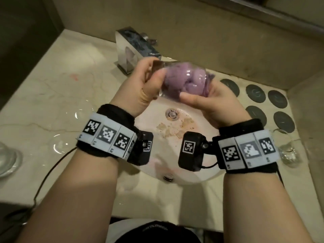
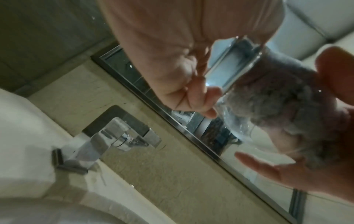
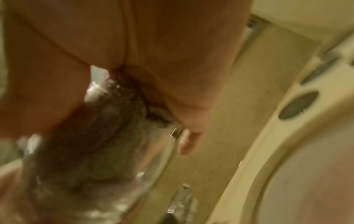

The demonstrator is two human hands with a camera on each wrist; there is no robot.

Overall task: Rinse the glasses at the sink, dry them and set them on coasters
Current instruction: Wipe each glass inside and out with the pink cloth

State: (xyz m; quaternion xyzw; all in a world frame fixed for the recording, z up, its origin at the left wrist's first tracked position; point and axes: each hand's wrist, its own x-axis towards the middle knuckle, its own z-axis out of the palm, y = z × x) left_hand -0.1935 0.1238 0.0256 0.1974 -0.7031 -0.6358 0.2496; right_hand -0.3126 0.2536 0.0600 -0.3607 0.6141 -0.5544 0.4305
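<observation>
I hold a clear glass [image 1: 162, 88] on its side above the sink basin [image 1: 177, 151]. A purple cloth [image 1: 185, 79] is stuffed inside it and pokes out of the mouth on the right. My left hand [image 1: 147, 81] grips the thick base end, fingers curled round it. My right hand [image 1: 210, 100] wraps the mouth end, thumb along the glass wall, palm against the cloth. In the left wrist view the wet glass [image 2: 235, 121] shows the cloth [image 2: 277, 106] inside. The right wrist view is blurred, showing the cloth [image 3: 95, 136] through glass. Several dark round coasters [image 1: 256, 93] lie bare on the counter at right.
A chrome faucet [image 1: 133, 50] stands behind the basin, just beyond my left hand. One clear glass [image 1: 287, 149] stands on the right counter near the coasters; others [image 1: 7, 160] stand on the wet left counter. The drain [image 1: 171, 114] lies below the hands. Walls close the counter's back and right.
</observation>
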